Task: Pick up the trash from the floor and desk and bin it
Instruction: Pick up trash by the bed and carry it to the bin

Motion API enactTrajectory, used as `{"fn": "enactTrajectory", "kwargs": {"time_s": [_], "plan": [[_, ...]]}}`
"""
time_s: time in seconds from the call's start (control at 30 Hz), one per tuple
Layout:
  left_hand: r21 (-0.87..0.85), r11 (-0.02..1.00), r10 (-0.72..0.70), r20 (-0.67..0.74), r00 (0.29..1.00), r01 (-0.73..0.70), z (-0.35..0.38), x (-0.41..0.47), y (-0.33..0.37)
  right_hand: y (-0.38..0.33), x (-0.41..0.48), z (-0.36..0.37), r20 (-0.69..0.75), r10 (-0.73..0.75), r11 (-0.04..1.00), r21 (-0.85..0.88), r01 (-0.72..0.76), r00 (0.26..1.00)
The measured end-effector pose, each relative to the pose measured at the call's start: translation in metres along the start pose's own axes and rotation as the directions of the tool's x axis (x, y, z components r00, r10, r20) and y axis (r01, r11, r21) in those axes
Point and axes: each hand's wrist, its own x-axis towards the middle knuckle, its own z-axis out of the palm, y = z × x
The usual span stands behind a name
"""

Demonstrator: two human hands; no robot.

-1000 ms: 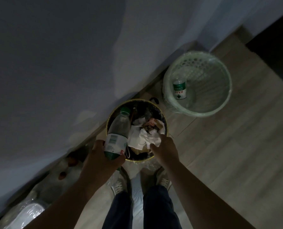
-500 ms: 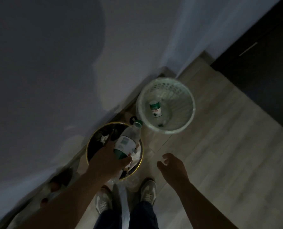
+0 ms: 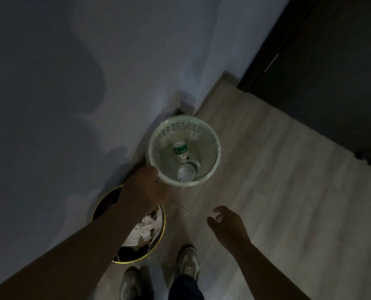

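Where we stand, a bluish-grey painted wall [image 3: 72, 61] fills the upper left of the frame. A pale wood plank floor [image 3: 277, 191] runs down the right, and a dark door panel [image 3: 331, 72] sits in the upper right. At centre stands a pale green perforated plastic waste basket [image 3: 186, 183], against the wall. Lower left of it is a round black bin with a gold rim [image 3: 106, 205], holding crumpled white tissue paper [image 3: 143, 226].

Our left hand [image 3: 145, 187] reaches over the black bin to the basket's near rim. Its fingers are out of sight, so we cannot tell their grip. Our right hand [image 3: 228, 224] hovers over the floor at lower centre, its fingers [image 3: 218, 217] loosely spread, holding nothing.

Inside the basket lie a clear plastic bottle with a green label [image 3: 181, 150] and a second clear plastic bottle [image 3: 186, 172], touching.
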Motion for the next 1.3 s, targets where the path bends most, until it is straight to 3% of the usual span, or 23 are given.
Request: {"fn": "enactTrajectory", "kwargs": {"time_s": [0.2, 0.33, 0.5, 0.67, 0.8, 0.97, 1.1, 1.3], "plan": [[0.063, 0.998, -0.022, 0.226, 0.974, 0.008, -0.002, -0.028, 0.0, 0.003, -0.02, -0.007, -0.035, 0.013, 1.0, -0.003, -0.013, 0.999], [0.118, 0.992, 0.009, 0.287, 0.958, -0.045, -0.024, -0.041, 0.013, 0.0, -0.05, -0.013, -0.083, 0.024, 0.999, 0.028, -0.022, 0.996], [0.208, 0.941, 0.181, 0.357, 0.917, -0.267, -0.082, -0.069, 0.039, -0.022, -0.121, -0.03, -0.135, 0.01, 1.0, 0.023, -0.007, 0.991], [0.242, 0.879, 0.283, 0.428, 0.858, -0.41, -0.168, -0.103, 0.091, -0.058, -0.223, -0.069, -0.227, -0.103, 0.991, -0.112, 0.079, 0.969], [0.214, 0.808, 0.443, 0.393, 0.806, -0.549, -0.242, -0.119, 0.149, -0.082, -0.317, -0.124, -0.389, -0.182, 0.977, -0.175, 0.121, 0.903], [0.139, 0.675, 0.667, 0.305, 0.68, -0.725, -0.326, -0.171, 0.253, -0.091, -0.454, -0.194, -0.627, -0.235, 0.967, -0.23, 0.112, 0.742], [0.137, 0.475, 0.815, 0.303, 0.494, -0.869, -0.363, -0.233, 0.342, -0.069, -0.565, -0.224, -0.746, -0.215, 0.968, -0.25, 0.035, 0.63], [0.04, 0.228, 0.934, 0.273, 0.23, -0.973, -0.371, -0.346, 0.458, 0.003, -0.715, -0.224, -0.878, -0.052, 0.983, -0.128, -0.129, 0.475]]}}
